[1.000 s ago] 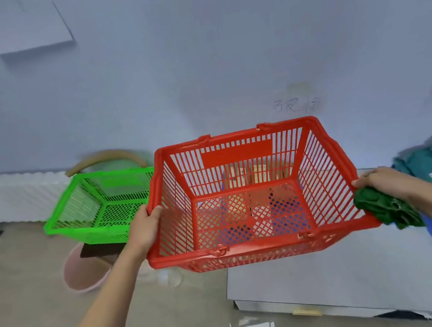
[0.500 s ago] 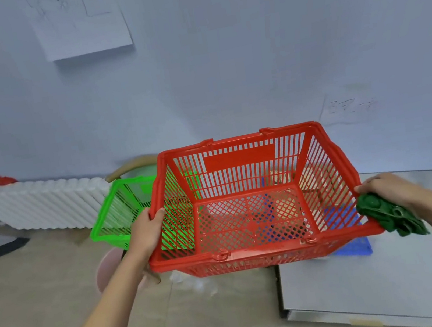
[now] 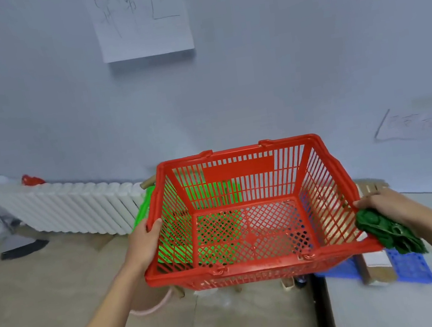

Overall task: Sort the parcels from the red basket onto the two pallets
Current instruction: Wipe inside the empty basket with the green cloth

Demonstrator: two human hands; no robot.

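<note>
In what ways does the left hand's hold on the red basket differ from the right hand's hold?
The left hand grips the left rim of the red basket and holds nothing else; the right hand grips the right rim and also holds a crumpled green cloth. The left thumb lies over the rim, inside the basket; the right hand's fingers are partly hidden by the cloth. Both hands hold the empty basket up, above the floor.

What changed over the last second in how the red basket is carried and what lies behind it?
The red basket was carried leftward, so it now covers the green basket, seen through its mesh. The grip is unchanged: left hand on the left rim, right hand on the right rim with the green cloth. The basket remains empty.
</note>
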